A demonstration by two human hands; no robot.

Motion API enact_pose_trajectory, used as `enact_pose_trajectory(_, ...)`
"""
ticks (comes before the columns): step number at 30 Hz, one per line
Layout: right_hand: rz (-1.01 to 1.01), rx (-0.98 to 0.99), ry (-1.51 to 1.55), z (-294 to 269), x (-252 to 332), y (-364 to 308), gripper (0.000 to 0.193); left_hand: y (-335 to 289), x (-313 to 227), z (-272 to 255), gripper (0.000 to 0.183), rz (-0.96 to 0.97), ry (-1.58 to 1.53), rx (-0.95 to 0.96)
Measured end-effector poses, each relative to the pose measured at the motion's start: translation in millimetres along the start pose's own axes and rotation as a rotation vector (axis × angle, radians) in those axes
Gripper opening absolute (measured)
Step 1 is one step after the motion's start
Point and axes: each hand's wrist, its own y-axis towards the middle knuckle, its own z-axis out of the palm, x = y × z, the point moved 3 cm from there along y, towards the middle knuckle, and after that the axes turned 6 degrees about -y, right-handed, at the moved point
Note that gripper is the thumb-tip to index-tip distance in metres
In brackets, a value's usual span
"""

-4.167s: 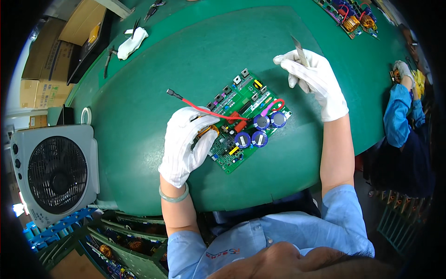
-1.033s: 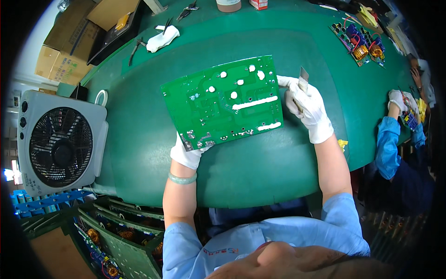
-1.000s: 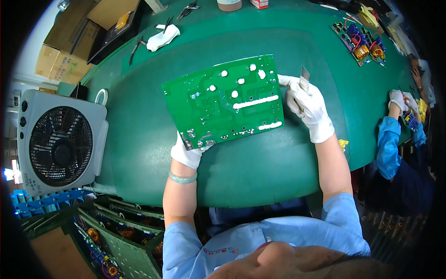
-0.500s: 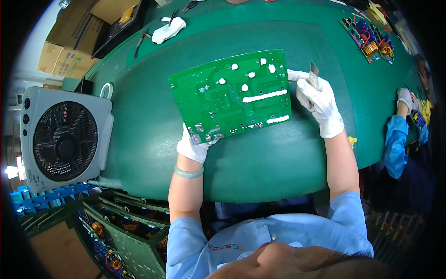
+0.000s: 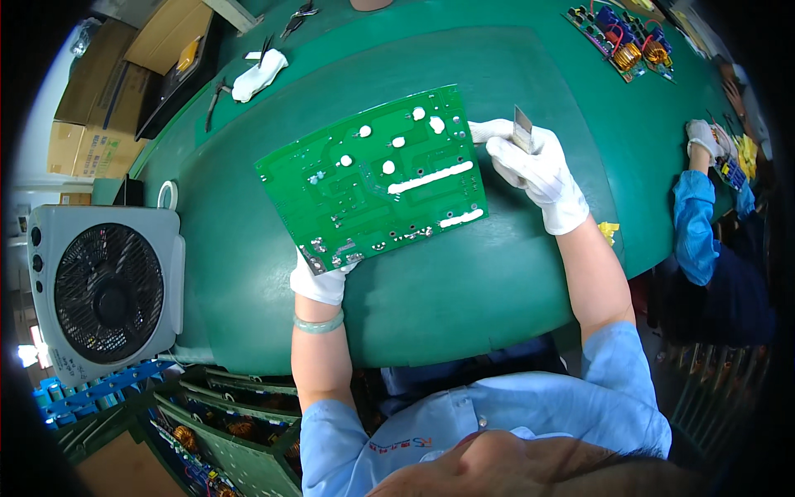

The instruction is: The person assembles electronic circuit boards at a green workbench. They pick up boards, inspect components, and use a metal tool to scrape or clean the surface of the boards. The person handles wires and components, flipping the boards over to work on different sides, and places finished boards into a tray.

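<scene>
A green circuit board (image 5: pixel 323 203) is held tilted above the table, its soldered underside facing up. White blobs and two white strips of paste lie on it, and bare solder shows along the near edge. My gloved left hand (image 5: pixel 319 280) grips the board's near left corner, most of its fingers hidden beneath. At the board's right edge is my gloved right hand (image 5: pixel 538 176), closed around a flat metal blade (image 5: pixel 522 131) that points up and away. Its stretched index finger reaches to the board's edge, the tip hidden behind it.
A grey fan (image 5: pixel 108 290) stands left, cardboard boxes (image 5: pixel 91 149) behind it. Pliers (image 5: pixel 217 103) and a white cloth bundle (image 5: pixel 260 76) lie at the far left. Assembled boards with copper coils (image 5: pixel 628 56) sit far right; a co-worker's gloved hand (image 5: pixel 702 137) is beyond. Green racks (image 5: pixel 240 439) hold boards below.
My view has turned, so the table, board and hands sit further left in the picture. The left hand keeps its hold on the board, and the right keeps the blade.
</scene>
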Motion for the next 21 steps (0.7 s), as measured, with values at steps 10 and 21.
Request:
enact_pose_trajectory(10, 0.027, 0.001, 0.008, -1.0, 1.7, -2.3, 0.025, -1.0, -1.3, -4.2, 0.043, 0.006, 0.01, 0.004)
enact_pose_trajectory(21, -0.014, 0.008, -0.015, -2.2, 1.4, -2.0, 0.023, -2.9, -1.6, -6.3, 0.045, 0.013, 0.007, 0.005)
